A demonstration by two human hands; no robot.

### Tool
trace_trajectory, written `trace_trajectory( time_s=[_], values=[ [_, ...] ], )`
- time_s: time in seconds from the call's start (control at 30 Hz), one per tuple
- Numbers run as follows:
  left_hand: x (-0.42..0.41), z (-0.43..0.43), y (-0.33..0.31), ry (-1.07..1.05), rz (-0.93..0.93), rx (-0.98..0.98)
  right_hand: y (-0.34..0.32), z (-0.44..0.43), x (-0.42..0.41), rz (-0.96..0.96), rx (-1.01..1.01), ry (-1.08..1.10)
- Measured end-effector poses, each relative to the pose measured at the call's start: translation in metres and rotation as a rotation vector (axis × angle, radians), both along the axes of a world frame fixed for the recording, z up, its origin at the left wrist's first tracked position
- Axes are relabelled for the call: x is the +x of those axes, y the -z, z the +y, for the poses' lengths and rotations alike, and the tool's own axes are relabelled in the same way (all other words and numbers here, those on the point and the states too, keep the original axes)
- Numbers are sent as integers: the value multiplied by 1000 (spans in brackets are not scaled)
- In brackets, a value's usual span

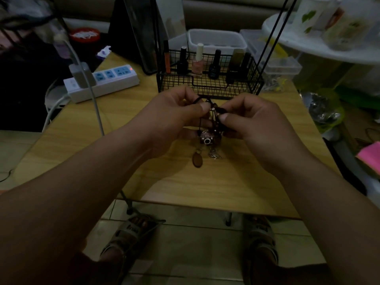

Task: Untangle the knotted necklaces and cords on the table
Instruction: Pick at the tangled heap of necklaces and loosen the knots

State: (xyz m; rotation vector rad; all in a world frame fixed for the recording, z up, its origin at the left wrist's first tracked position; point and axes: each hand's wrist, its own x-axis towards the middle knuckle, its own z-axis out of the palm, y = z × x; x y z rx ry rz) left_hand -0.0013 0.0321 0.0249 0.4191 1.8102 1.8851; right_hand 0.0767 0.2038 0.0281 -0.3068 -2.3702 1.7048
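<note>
While the dark cords hung straight down above the wooden table, a tiny camera charm dangled low (a brown oval tag below it). The left hand and right hand pinched the knot.

No legible text anywhere (labels too dim, blurred)
</note>
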Motion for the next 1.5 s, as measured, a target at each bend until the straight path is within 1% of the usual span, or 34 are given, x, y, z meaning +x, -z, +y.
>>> trace_trajectory(
  time_s=[0.07,0.23,0.3,0.47,0.57,0.63,0.73,0.8,0.87,0.9,0.97,1.2,1.3,1.43,1.47,1.5],
  values=[
    [-1,-1,0,-2,22,-30,-1,3,-1,-23,-139,-17],
    [-5,-3,0,10,33,-140,-6,6,-4,-55,-617,-68],
    [-5,-2,1,14,34,-157,-8,5,-6,-52,-747,-68],
    [-6,-2,3,74,51,-180,-11,6,-7,-61,-916,-42],
    [-5,-3,-1,130,28,-128,-11,8,-8,-55,-947,-22],
    [-3,-3,-1,174,90,-173,-9,7,-8,-55,-948,-29],
    [-2,-3,2,186,203,-248,-7,7,-9,-68,-871,11],
    [-4,-4,2,145,167,-248,-6,7,-8,-84,-789,65],
    [-6,-5,-1,110,76,-200,-5,8,-7,-107,-710,111],
    [-6,-5,-2,91,27,-165,-4,9,-6,-121,-661,120],
    [-6,-6,-2,51,-6,-138,-3,11,-5,-146,-559,110],
    [-16,-13,-1,45,72,-227,-7,21,-2,-142,-304,42],
    [-19,-17,-2,38,131,-285,-10,27,-1,-124,-85,22],
    [-16,-18,-4,41,300,-400,-15,31,5,-62,263,39],
    [-15,-18,-4,45,314,-404,-16,30,7,-53,298,57],
    [-14,-18,-4,50,315,-403,-17,30,7,-55,284,75]
  ],
)
